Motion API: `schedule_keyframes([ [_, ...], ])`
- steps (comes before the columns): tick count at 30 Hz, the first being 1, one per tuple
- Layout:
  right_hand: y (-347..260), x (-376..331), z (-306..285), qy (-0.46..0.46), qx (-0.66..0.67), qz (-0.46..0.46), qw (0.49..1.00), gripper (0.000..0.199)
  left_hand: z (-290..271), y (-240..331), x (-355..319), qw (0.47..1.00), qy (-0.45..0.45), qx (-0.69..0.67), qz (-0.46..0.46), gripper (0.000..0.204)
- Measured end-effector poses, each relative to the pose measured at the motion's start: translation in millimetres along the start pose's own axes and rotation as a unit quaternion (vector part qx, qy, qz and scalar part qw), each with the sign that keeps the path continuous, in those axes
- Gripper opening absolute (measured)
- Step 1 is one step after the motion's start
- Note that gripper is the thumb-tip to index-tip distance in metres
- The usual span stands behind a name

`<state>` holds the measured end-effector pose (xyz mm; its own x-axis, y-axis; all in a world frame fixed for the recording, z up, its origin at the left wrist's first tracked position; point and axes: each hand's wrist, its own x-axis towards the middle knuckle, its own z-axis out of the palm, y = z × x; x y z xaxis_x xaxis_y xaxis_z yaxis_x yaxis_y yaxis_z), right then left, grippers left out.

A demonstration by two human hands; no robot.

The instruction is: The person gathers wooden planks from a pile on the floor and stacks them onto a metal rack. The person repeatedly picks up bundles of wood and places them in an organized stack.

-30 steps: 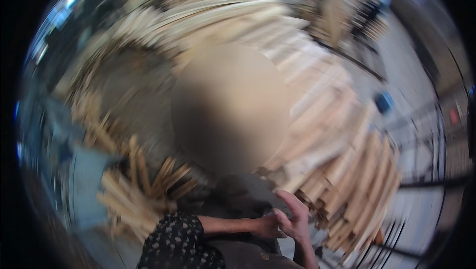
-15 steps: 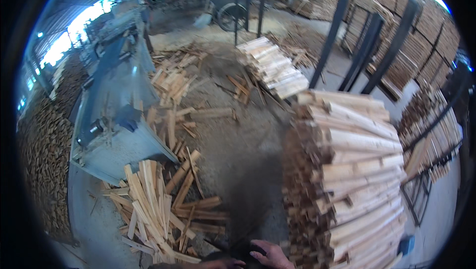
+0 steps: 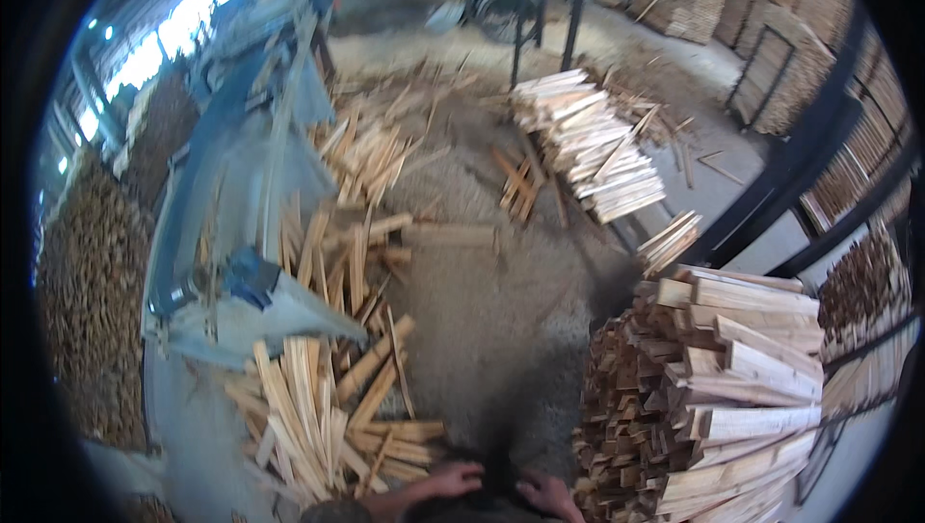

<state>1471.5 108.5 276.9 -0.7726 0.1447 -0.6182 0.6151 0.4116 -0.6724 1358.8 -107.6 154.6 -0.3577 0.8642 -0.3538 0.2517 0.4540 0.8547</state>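
Note:
Low at the picture's bottom edge, my left hand (image 3: 457,479) reaches in from the left in front of my dark clothing, its fingers loosely stretched toward the right. Facing it across a short gap is my right hand (image 3: 545,496), fingers a little apart and pointing up and left. Nothing shows in either hand; the fingertips are small and soft. Close to my left hand lies a loose heap of wooden slats (image 3: 306,407) on the floor. A tall stack of sawn boards (image 3: 752,388) rises just right of my right hand.
A long blue-grey machine (image 3: 226,205) runs along the left, a blue cloth-like thing (image 3: 252,277) on its near end. Farther off sit a lower board pile (image 3: 588,133), a wheeled cart (image 3: 503,8) and dark metal posts (image 3: 800,176). Wood scraps litter the floor (image 3: 462,301).
The view has shifted, so the board stack sits farther right and lower. My hands have moved apart; my left forearm shows more. The right hand's curled fingers have loosened.

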Motion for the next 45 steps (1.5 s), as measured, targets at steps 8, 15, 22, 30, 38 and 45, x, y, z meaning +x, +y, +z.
schedule_keyframes([
  [8,-77.7,164.4,-82.0,-0.109,-0.05,-0.064,0.991,0.045,-140.3,-15.0,43.2,0.915,0.318,-0.04,-0.243,0.044],
  [15,-166.4,349.2,-126.0,-0.167,-0.178,-0.085,0.966,0.041,-242.0,-84.3,127.7,0.821,0.306,-0.323,-0.358,0.058],
  [22,-305.4,508.3,-187.2,-0.209,-0.176,-0.213,0.938,0.042,-364.3,-83.7,207.0,0.782,0.374,-0.311,-0.39,0.053],
  [30,-469.2,688.1,-216.2,-0.412,-0.348,-0.313,0.782,0.042,-394.3,-56.0,274.6,0.366,0.597,-0.591,-0.4,0.04],
  [38,-586.9,858.1,-235.3,-0.514,-0.441,-0.398,0.618,0.04,-457.4,-14.8,430.7,0.084,0.631,-0.672,-0.378,0.027],
  [45,-625.3,933.5,-281.6,-0.497,-0.582,-0.357,0.536,0.042,-578.1,-20.5,517.0,0.101,0.713,-0.637,-0.276,0.035],
])
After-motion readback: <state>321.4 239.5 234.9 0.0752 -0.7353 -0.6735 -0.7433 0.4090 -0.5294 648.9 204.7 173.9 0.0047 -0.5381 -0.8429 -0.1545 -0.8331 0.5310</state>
